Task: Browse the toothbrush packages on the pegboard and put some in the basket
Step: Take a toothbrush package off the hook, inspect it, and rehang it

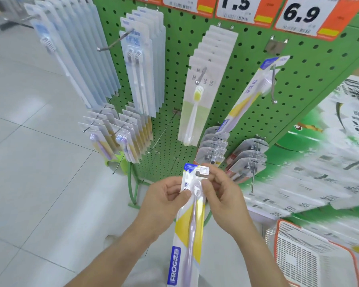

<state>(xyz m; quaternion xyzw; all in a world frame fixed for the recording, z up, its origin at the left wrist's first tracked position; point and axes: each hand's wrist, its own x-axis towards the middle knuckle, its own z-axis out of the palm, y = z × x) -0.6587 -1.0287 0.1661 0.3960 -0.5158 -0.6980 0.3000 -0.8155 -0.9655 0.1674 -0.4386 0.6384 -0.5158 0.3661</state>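
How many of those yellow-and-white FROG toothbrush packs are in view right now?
2. One FROG pack is held in both hands, left hand and right hand. Another matching pack hangs tilted on the pegboard hook. More may be hidden.

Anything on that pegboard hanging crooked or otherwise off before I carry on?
Yes. One yellow-and-white toothbrush package on the right hook hangs steeply slanted, its foot swung left over the clear packs below, while neighbouring rows hang straight. The package in hand, pinched by the left hand and right hand, looks intact.

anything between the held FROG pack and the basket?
Only the right hand and its forearm; the FROG pack sits left of them, the basket right, in the head view.
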